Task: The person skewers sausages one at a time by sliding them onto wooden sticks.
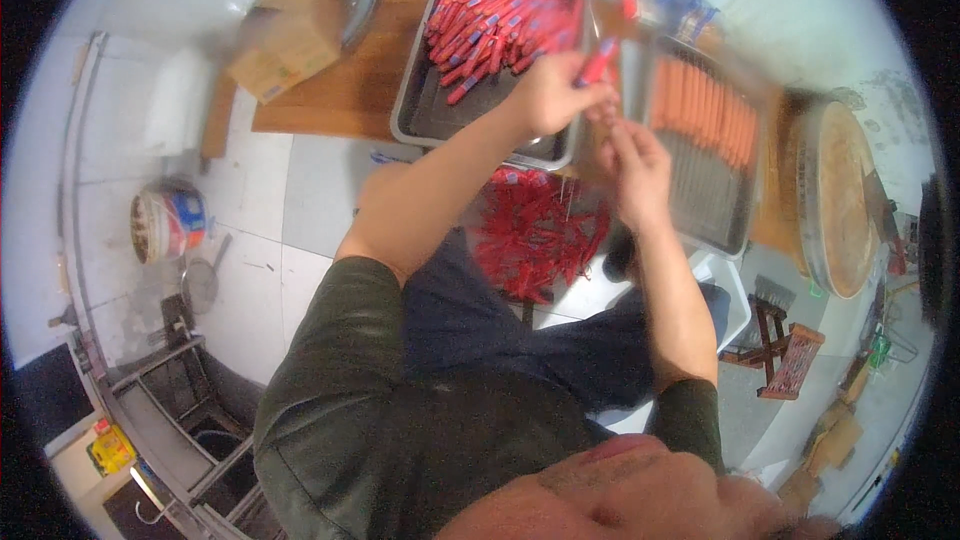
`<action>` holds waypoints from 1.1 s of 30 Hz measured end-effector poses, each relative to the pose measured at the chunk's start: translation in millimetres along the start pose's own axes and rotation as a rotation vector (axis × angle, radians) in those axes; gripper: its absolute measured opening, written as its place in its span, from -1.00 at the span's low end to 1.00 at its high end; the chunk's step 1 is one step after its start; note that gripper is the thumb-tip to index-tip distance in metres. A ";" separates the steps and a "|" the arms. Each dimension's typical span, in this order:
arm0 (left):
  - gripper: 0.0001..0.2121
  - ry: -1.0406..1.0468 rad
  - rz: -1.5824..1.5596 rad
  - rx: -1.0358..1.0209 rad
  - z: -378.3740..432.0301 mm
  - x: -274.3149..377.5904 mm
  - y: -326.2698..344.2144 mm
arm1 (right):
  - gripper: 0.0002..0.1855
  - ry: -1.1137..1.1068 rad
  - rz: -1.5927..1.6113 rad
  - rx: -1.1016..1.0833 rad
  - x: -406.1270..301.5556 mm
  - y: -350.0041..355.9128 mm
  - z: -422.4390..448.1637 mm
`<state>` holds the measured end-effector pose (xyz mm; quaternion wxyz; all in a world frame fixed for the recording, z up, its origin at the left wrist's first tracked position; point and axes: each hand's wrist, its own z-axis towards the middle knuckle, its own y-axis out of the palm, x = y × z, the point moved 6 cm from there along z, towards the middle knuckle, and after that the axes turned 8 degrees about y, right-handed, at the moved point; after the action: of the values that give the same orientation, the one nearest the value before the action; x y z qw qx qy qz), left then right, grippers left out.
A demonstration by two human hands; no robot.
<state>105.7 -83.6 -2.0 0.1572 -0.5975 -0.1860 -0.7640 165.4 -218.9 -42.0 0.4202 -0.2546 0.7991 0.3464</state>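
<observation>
My left hand (555, 94) holds a sausage in a red plastic wrapper (598, 64), its far end poking up past the thumb. Close against the left fingertips, my right hand (637, 161) has its thumb and fingers pinched together at the near end of the wrapper; blur hides the exact grip. Beneath the left wrist is a metal tray (420, 114) with a heap of red-wrapped sausages (487, 22) at its far end. To the right of my hands, a second metal tray (705, 202) bears a row of unwrapped orange sausages (701, 109).
Red wrappers (532, 240) lie piled below the table edge, between my knees. On the wooden table (322, 101) are a cardboard box (289, 30), blue plastic packaging (679, 4) and a round wooden board (836, 199). A bucket (169, 221) stands left, a folding stool (780, 360) right.
</observation>
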 end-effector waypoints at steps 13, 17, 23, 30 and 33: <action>-0.87 -0.007 0.007 0.005 0.3 -4.8 1.6 | -0.83 -0.056 -0.048 0.118 -4.0 0.0 -3.2; -0.86 -0.015 -0.017 0.013 -0.9 -7.8 3.8 | -0.82 -0.038 -0.123 0.161 -9.0 1.6 -7.4; -0.83 -0.023 0.006 0.021 0.0 -22.2 5.9 | -0.81 -0.113 -0.161 0.163 -4.9 -5.4 1.1; -0.87 -0.039 0.110 0.003 -2.5 -21.3 9.4 | -0.75 -0.085 -0.163 0.273 -10.0 -3.5 -1.7; -0.89 0.032 0.258 0.012 -1.8 -19.3 8.0 | -0.76 -0.085 -0.135 0.292 -9.7 -2.9 -2.2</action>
<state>112.5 -91.1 -20.4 0.2606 -0.6032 -0.1099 -0.7458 171.3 -221.3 -33.8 0.5086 -0.2291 0.8035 0.2077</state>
